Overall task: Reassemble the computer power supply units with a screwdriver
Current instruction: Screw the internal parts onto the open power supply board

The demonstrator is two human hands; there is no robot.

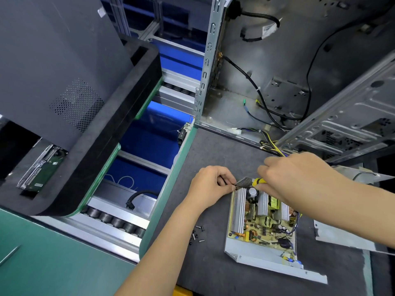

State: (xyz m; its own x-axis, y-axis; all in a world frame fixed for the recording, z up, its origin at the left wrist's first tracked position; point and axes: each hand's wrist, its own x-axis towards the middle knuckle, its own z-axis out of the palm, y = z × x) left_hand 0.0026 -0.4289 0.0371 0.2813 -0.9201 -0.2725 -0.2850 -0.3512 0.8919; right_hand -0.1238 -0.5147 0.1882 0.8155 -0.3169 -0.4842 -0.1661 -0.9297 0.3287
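Note:
An open power supply unit [259, 251] lies on the dark mat, its yellow circuit board [261, 229] with silver heat sinks uncovered. My right hand [299, 178] grips a yellow-and-black screwdriver [257, 182] whose tip points left at the unit's far-left corner, by the perforated wall [245, 182]. My left hand [211, 184] pinches something small at the screwdriver tip; what it is, I cannot tell. Several loose black screws [197, 233] lie on the mat left of the unit.
An open computer case [277, 86] with black cables stands behind the mat. A grey metal cover [342, 237] lies to the right of the unit. A grey case panel [59, 67] and a hard drive [42, 167] sit on the left, past the conveyor gap.

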